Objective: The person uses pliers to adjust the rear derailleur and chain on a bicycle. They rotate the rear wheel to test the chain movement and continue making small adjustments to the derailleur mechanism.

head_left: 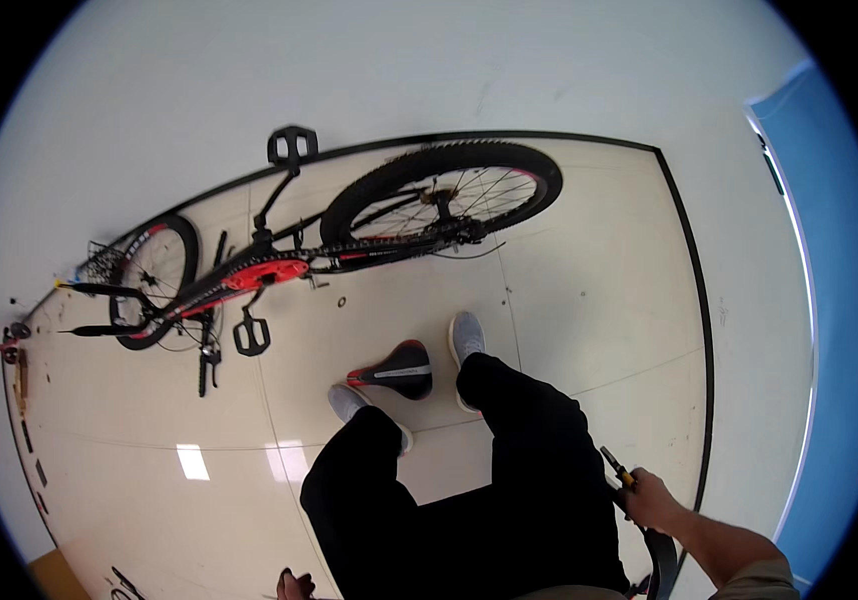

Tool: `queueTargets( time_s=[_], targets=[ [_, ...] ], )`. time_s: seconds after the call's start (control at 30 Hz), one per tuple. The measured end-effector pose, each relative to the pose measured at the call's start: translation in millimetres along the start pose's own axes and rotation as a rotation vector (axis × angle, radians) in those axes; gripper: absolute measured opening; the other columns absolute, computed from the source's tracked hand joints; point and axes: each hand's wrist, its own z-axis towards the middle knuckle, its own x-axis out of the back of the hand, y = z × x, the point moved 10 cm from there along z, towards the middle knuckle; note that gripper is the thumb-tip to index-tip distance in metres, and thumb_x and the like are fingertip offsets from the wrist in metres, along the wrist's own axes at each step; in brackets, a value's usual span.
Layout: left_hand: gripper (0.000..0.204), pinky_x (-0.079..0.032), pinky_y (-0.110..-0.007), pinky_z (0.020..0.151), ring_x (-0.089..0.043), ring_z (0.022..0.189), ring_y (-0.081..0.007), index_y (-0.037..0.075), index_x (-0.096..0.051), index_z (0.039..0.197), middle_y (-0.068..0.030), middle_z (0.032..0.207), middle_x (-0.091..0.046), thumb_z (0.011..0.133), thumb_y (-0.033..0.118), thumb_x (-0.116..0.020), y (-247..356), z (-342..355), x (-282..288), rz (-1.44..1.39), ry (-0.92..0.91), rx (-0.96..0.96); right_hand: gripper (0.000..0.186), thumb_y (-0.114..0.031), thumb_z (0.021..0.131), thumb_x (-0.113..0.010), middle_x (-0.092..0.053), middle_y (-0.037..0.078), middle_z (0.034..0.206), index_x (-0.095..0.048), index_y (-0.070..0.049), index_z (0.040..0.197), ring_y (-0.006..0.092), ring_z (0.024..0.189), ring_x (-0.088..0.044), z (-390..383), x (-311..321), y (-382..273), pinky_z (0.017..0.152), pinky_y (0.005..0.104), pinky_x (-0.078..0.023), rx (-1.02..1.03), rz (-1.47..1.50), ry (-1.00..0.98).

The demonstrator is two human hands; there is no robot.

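Note:
My right hand (655, 502) is closed around a slim tool (620, 468) with a dull metal tip and a yellow and black grip; its exact kind is not clear. Just below that hand runs a curved black piece (662, 565). My left hand (293, 586) shows only in part at the lower edge, fingers bent near something small and dark that I cannot make out. A black and red bicycle saddle (404, 372) lies on the floor between my shoes. In front of me a bicycle (269, 272) without a saddle in view stretches along the wall, both wheels and both pedals showing.
A small dark ring (342, 302) and tiny bits lie on the tiled floor (589, 330). Several small things, one a brown strip (21, 375), line the far left wall. A brown box (57, 577) stands at lower left. A blue panel (834, 200) rises at the right.

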Motion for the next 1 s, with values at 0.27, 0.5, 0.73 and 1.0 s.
queueTargets(
  time_s=[0.27, 0.5, 0.73, 1.0],
  targets=[
    [0.055, -0.044, -0.040, 0.113, -0.058, 0.131, -0.0270, -0.003, -0.041, 0.154, -0.0195, 0.140, -0.061, 0.102, 0.010, -0.056, 217, -71, -149, -0.226, -0.201, -0.904, 0.024, -0.021, 0.099, -0.060, -0.072, 0.016, 0.085, -0.066, 0.002, 0.104, 0.0306, 0.081, -0.069, 38, 92, -64, 0.074, 0.0438, -0.053, 0.332, 0.306, 0.344],
    [0.057, -0.058, -0.043, 0.088, -0.070, 0.108, -0.0298, 0.001, -0.051, 0.148, -0.0220, 0.127, -0.069, 0.097, 0.018, -0.070, 269, -17, -387, 0.152, -0.619, -0.979, 0.018, -0.016, 0.101, -0.059, -0.072, 0.017, 0.087, -0.063, 0.001, 0.104, 0.0317, 0.079, -0.071, 73, 86, -278, 0.073, 0.0443, -0.054, 0.686, 0.065, 0.471],
    [0.054, -0.052, -0.048, 0.094, -0.068, 0.105, -0.0384, 0.002, -0.061, 0.136, -0.0196, 0.113, -0.071, 0.091, 0.026, -0.077, 257, -31, -478, 0.899, -0.651, -1.359, 0.015, -0.012, 0.101, -0.057, -0.065, 0.014, 0.080, -0.061, 0.002, 0.102, 0.0252, 0.065, -0.066, 211, -2, -367, 0.056, 0.0399, -0.053, 0.380, 0.600, -0.030],
    [0.051, -0.051, -0.047, 0.088, -0.066, 0.096, -0.0352, 0.000, -0.061, 0.132, -0.0169, 0.105, -0.070, 0.088, 0.021, -0.079, 287, -28, -487, 0.671, -0.753, -1.357, 0.016, -0.010, 0.099, -0.055, -0.064, 0.015, 0.081, -0.060, 0.004, 0.105, 0.0278, 0.063, -0.064, 297, -18, -401, 0.054, 0.0420, -0.056, 0.368, 0.586, 0.138]
  ],
)
